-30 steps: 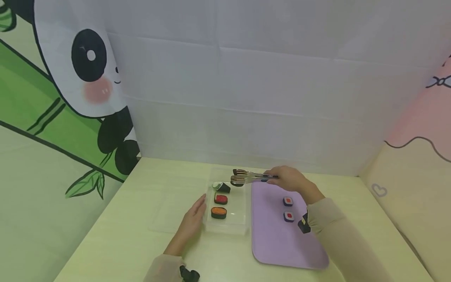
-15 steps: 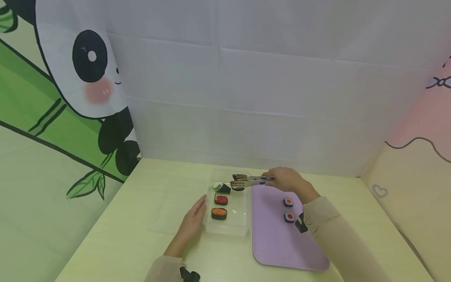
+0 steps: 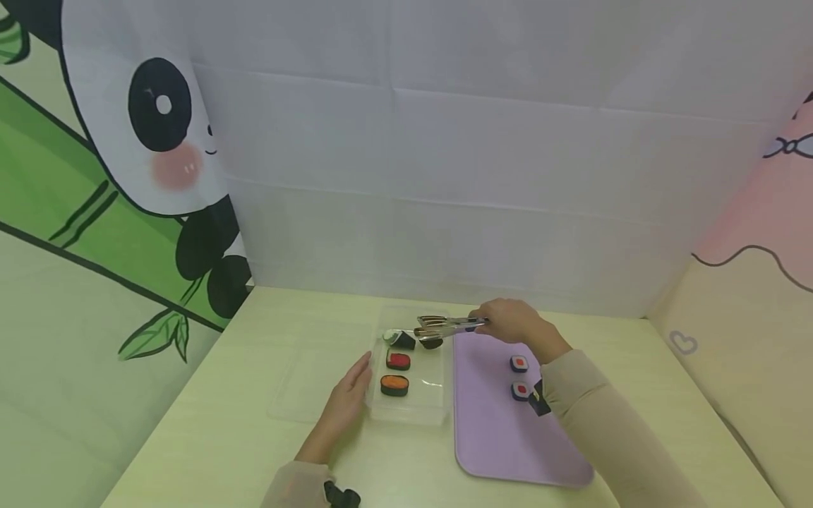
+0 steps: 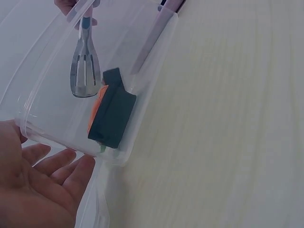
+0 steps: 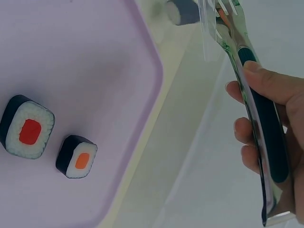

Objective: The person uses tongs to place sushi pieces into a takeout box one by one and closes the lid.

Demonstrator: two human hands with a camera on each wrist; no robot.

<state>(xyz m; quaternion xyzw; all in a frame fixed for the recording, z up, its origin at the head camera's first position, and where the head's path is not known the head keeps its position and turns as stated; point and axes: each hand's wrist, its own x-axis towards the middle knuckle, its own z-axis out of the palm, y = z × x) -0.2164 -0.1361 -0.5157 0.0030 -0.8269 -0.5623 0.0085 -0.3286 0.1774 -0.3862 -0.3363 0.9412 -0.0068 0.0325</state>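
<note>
My right hand [image 3: 511, 321] grips metal tongs [image 3: 447, 324] by their dark-padded handles, the slotted heads over the back of a clear plastic box [image 3: 409, 416]. Right under the heads shows a dark-wrapped toy sushi piece [image 3: 432, 344]. Down the box's left side lie a hand roll [image 3: 400, 340], a red-topped sushi [image 3: 398, 360] and an orange-topped sushi [image 3: 394, 385]. My left hand [image 3: 348, 395] rests its extended fingers along the box's left wall; in the left wrist view its fingertips [image 4: 85, 164] are at the rim.
A purple tray [image 3: 495, 444] stands right of the box, bearing two toy sushi rolls, one orange-centred [image 5: 81, 161] and one red-centred [image 5: 30, 132]. A flat clear lid [image 3: 311, 374] lies left of the box. White cloth [image 3: 444, 176] hangs behind the table.
My right hand has shifted slightly left, and the tongs have dipped a little. The dark sushi piece, earlier at the tongs' heads, now shows lower, beneath them. My left hand stays put.
</note>
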